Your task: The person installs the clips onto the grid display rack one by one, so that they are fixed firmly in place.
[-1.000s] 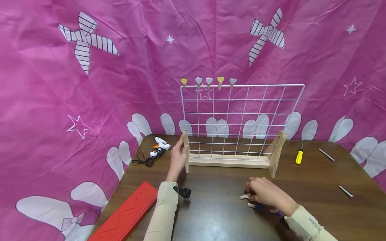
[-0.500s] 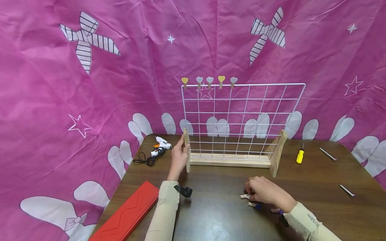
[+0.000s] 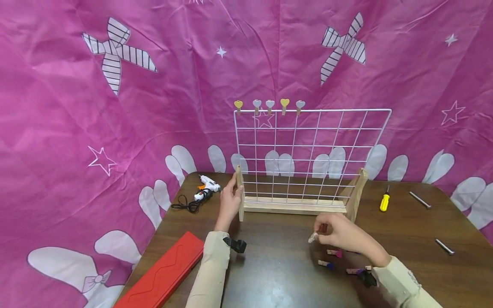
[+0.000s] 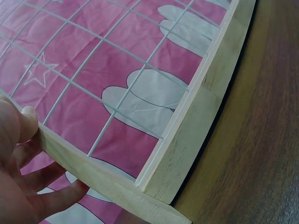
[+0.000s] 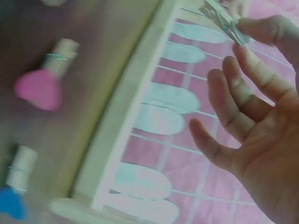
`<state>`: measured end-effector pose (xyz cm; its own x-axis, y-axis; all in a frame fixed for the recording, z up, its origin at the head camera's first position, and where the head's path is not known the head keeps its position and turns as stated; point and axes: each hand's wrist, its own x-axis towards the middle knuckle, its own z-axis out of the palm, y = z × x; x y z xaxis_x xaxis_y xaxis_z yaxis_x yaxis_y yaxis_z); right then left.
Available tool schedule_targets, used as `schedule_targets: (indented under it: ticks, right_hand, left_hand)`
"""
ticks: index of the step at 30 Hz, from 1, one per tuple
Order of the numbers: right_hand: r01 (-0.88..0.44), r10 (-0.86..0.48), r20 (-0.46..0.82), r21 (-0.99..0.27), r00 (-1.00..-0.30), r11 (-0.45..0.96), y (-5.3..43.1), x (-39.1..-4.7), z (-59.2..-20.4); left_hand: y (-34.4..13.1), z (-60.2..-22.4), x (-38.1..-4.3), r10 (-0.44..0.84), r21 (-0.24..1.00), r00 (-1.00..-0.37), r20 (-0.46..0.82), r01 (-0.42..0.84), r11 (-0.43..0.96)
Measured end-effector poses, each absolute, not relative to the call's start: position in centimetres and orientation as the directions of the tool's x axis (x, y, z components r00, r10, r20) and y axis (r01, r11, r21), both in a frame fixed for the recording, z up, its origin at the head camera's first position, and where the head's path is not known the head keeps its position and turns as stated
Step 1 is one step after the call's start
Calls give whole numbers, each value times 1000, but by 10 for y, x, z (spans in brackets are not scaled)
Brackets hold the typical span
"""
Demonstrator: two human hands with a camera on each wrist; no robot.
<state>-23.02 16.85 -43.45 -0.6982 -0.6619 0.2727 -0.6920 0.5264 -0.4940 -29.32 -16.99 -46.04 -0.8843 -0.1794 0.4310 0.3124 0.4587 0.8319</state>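
Observation:
My left hand grips the left wooden side piece of a stand that holds a white wire grid upright. Thumb and fingers lie on either side of that wood in the left wrist view. Between thumb and index finger, my right hand pinches a small wooden clothespin with a pale heart, raised over the table in front of the stand. Below this hand lie heart clothespins in pink, blue and purple. Several yellow and silver heart clothespins sit along the left half of the grid's top wire.
A white glue gun with a black cord lies left of the stand. The long red case is at the table's left edge. To the right are a yellow screwdriver and two metal rods, one farther back.
My right hand has lifted the pale-heart clothespin off the table and raised it slightly toward the stand, uncovering the pink one. The left hand keeps its hold on the side piece.

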Motion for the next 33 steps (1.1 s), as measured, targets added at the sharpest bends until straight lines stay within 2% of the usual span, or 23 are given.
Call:
schedule_targets:
  ticks: [6,11,17,21,28,33]
  right_hand:
    - [-771,-652,419,-431,-631,469,173,-241,-385]
    - [-835,-691,469,-289,-550,468,175,-248,-325]
    - [-882,-743,517,-50,-425,469,169,-253,-250]
    - [-891,-764,529,30,-370,453,164,-263,-211]
    - [-881,-756,528,31,-386,472,159,-283,-167]
    - [-857,-760,519,95,-392,507,154,-295,-147]
  left_hand:
    - [-171,-460,-291,-189,845,-888,420,307,437]
    - [-172,-460,-291,-191,844,-886,422,307,440]
    - [-172,-460,-292,-193,842,-882,430,314,440]
    - [-172,-459,-292,-190,844,-879,437,328,424]
    - [-171,-463,-293,-174,846,-889,424,321,425]
    - [-169,-463,-293,-178,837,-878,445,338,430]
